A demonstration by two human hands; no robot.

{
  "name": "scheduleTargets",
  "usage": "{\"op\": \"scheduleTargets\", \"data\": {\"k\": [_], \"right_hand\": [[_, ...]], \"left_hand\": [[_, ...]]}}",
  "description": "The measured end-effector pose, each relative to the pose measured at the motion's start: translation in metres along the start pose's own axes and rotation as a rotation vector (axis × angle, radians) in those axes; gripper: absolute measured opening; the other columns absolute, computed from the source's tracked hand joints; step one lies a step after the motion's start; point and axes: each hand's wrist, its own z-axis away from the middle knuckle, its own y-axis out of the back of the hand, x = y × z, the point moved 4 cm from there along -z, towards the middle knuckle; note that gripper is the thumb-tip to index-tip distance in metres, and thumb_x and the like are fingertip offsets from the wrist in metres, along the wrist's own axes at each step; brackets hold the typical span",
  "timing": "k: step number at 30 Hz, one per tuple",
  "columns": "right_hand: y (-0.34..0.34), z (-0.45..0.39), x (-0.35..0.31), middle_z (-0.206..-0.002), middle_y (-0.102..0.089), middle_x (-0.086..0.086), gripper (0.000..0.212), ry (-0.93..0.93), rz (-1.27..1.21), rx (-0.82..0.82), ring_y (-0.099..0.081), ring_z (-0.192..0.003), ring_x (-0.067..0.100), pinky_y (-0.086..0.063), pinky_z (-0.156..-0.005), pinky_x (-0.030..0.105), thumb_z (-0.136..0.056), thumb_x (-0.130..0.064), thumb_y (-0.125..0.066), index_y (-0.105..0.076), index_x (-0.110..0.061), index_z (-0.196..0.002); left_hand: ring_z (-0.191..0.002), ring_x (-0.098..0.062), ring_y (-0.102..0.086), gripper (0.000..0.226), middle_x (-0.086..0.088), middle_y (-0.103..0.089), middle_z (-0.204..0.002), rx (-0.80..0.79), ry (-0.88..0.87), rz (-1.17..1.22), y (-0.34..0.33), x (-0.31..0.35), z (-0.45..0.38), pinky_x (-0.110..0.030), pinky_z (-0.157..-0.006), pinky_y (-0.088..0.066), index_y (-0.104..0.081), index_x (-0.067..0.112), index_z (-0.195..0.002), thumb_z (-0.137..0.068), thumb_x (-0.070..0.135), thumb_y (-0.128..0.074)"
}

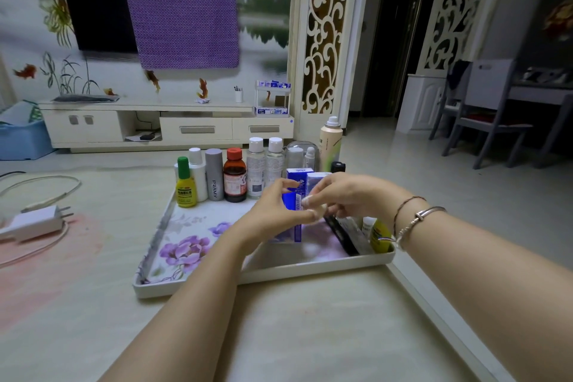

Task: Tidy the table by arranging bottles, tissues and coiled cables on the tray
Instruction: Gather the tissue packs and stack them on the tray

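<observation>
Left of my left hand (pixel 273 211), the grey bottle (pixel 214 175) reads "PRAMY" down its side; the other labels are too blurred to read.

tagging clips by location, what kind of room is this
Most likely a home living room: a wall-mounted TV half under a purple cloth, a low TV cabinet beneath it, and chairs by a table at the right.

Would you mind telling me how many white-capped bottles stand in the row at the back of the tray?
3: one white bottle between the yellow bottle and the grey can, and two clear bottles right of the brown bottle. Others may be hidden behind them.
</observation>
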Motion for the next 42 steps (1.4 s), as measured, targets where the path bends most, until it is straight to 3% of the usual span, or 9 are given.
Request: {"op": "scheduleTargets", "data": {"k": [2, 5, 10, 13, 17, 25, 29, 34, 42], "right_hand": [[0.001, 0.0, 0.005, -0.08, -0.057, 0.007, 0.008, -0.027, 0.086, 0.033, -0.041, -0.058, 0.011, -0.033, -0.048, 0.019, -0.086, -0.016, -0.069, -0.066, -0.01, -0.091], [-0.003, 0.002, 0.005, -0.094, -0.059, 0.005, 0.008, -0.041, 0.124, -0.057, -0.048, -0.074, 0.015, -0.038, -0.056, 0.022, -0.086, -0.013, -0.067, -0.065, -0.021, -0.087], [-0.005, 0.007, -0.002, -0.111, -0.06, 0.004, 0.025, 0.002, 0.47, 0.021, -0.056, -0.097, 0.019, -0.052, -0.076, 0.029, -0.087, -0.009, -0.055, -0.065, -0.02, -0.107], [0.002, 0.007, -0.007, -0.11, -0.063, 0.008, 0.022, 0.093, 0.465, 0.24, -0.059, -0.095, 0.022, -0.051, -0.077, 0.029, -0.09, -0.011, -0.056, -0.063, -0.009, -0.111], [0.016, 0.013, -0.005, -0.102, -0.059, 0.004, 0.03, 0.138, 0.494, 0.434, -0.057, -0.094, 0.021, -0.048, -0.072, 0.028, -0.085, -0.017, -0.067, -0.056, -0.011, -0.113], [0.001, 0.026, -0.007, -0.1, -0.057, 0.008, 0.027, 0.205, 0.769, 0.377, -0.054, -0.085, 0.025, -0.045, -0.07, 0.031, -0.089, -0.028, -0.064, -0.054, -0.011, -0.108], [0.004, 0.035, -0.027, -0.101, -0.052, 0.008, 0.028, 0.243, 0.838, 0.453, -0.056, -0.099, 0.029, -0.042, -0.071, 0.032, -0.088, -0.02, -0.064, -0.054, -0.011, -0.113], [0.027, 0.027, -0.04, -0.092, -0.056, 0.006, 0.011, 0.241, 0.833, 0.621, -0.055, -0.083, 0.024, -0.047, -0.069, 0.033, -0.088, -0.009, -0.057, -0.055, -0.012, -0.099], [0.045, -0.013, -0.025, -0.104, -0.062, 0.008, 0.017, 0.244, 0.673, 0.406, -0.058, -0.09, 0.021, -0.051, -0.077, 0.029, -0.088, -0.008, -0.06, -0.057, -0.012, -0.104]], "left_hand": [[-0.104, -0.013, -0.056, 0.064, 0.001, -0.044, -0.128, -0.031, 0.045, 0.138, 0.005, 0.0, -0.003, -0.023, -0.071, -0.048, -0.048, 0.028, -0.115, -0.058, 0.03, -0.076], [-0.086, -0.018, -0.052, 0.036, -0.016, -0.04, -0.128, 0.109, 0.106, 0.318, 0.016, -0.002, -0.006, -0.022, -0.057, -0.043, -0.048, 0.022, -0.098, -0.065, 0.009, -0.056], [-0.097, -0.015, -0.054, 0.044, -0.007, -0.04, -0.122, 0.202, 0.011, 0.1, 0.013, 0.0, -0.005, -0.01, -0.054, -0.048, -0.046, 0.023, -0.107, -0.083, -0.015, -0.047], [-0.089, -0.016, -0.061, 0.04, -0.004, -0.059, -0.104, 0.289, -0.08, 0.163, 0.009, 0.009, -0.004, -0.017, -0.066, -0.052, -0.052, 0.017, -0.103, -0.079, -0.013, -0.061], [-0.092, -0.022, -0.061, 0.038, 0.009, -0.059, -0.093, 0.277, -0.13, 0.044, -0.006, 0.023, -0.009, -0.035, -0.077, -0.055, -0.056, 0.014, -0.102, -0.076, -0.011, -0.068], [-0.097, -0.02, -0.053, 0.036, -0.01, -0.058, -0.109, 0.288, -0.255, -0.392, -0.02, 0.025, -0.027, -0.02, -0.071, -0.04, -0.062, 0.009, -0.104, -0.073, -0.01, -0.059], [-0.098, -0.02, -0.054, 0.037, -0.008, -0.058, -0.107, 0.306, -0.263, -0.353, -0.019, 0.021, -0.028, -0.01, -0.064, -0.038, -0.058, 0.009, -0.106, -0.073, -0.008, -0.062], [-0.105, -0.019, -0.055, 0.046, -0.009, -0.054, -0.119, 0.324, -0.238, -0.318, -0.015, 0.021, -0.029, -0.024, -0.082, -0.048, -0.053, 0.007, -0.117, -0.076, -0.009, -0.061], [-0.097, -0.014, -0.054, 0.04, -0.004, -0.052, -0.112, 0.433, -0.232, -0.332, -0.016, 0.012, -0.029, -0.013, -0.076, -0.041, -0.055, 0.012, -0.11, -0.076, 0.002, -0.072]]}}
